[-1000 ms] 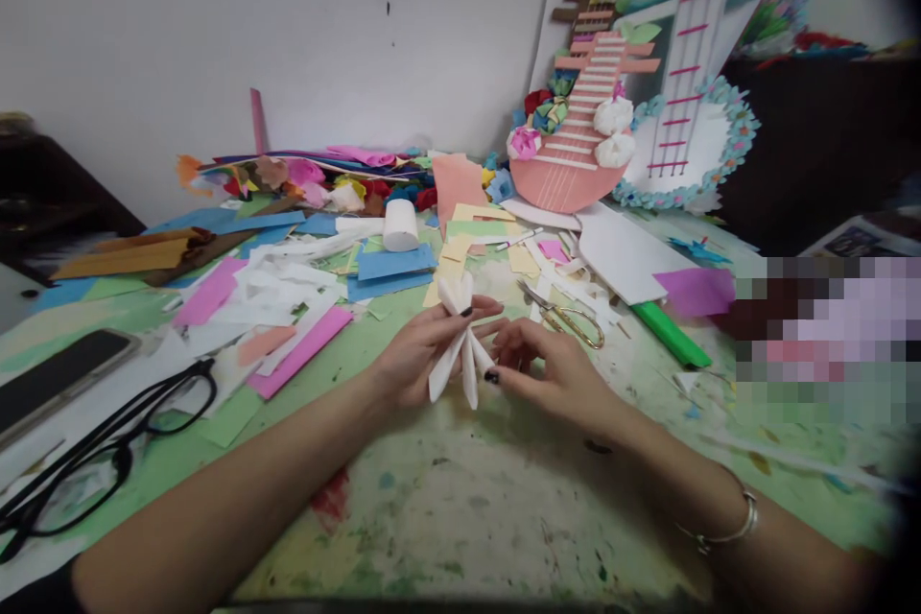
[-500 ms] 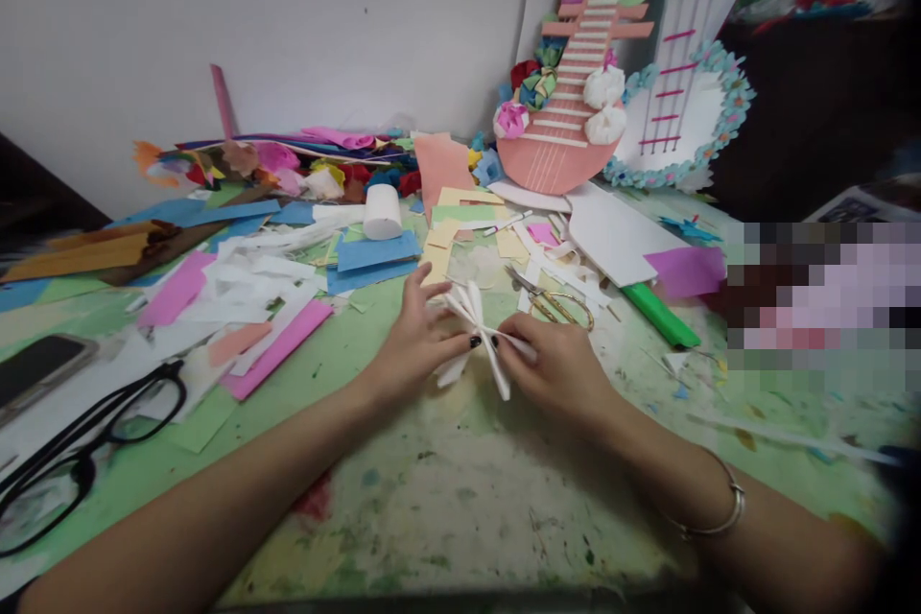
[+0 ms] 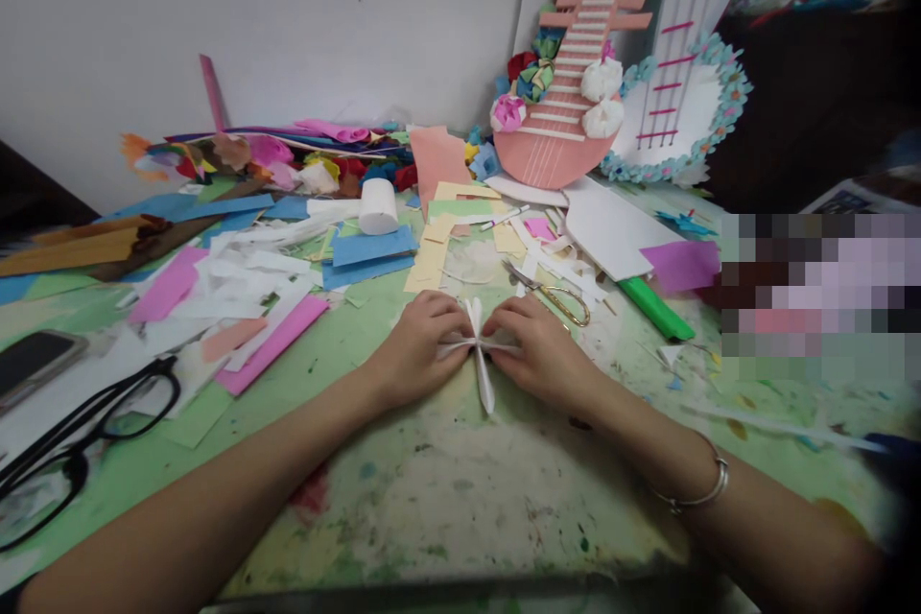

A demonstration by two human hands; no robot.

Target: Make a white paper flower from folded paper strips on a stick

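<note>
Between my two hands is a white folded-paper piece [image 3: 484, 382], its narrow arms meeting at a pinched centre like a cross or bow. One arm points toward me and another away. My left hand [image 3: 424, 345] is closed on the arm at the left, fingertips near the centre. On the opposite side my right hand [image 3: 539, 350] pinches the right-hand arm, with a bracelet on that wrist. Parts of both side arms are hidden by the fingers. Gold-handled scissors [image 3: 551, 293] lie just beyond my right hand.
Paper scraps [image 3: 251, 278] and black glasses [image 3: 86, 451] lie to the left, beside a phone [image 3: 35, 365]. A white roll [image 3: 378, 206] stands farther back. Paper lute-shaped crafts [image 3: 554, 149] lean on the wall. At the right is a green paper roll [image 3: 656, 309] and a blurred-out patch.
My left fingers, spread before, have closed on the white paper. The piece has turned so its arms form a cross, and both hands now grip opposite sides.
</note>
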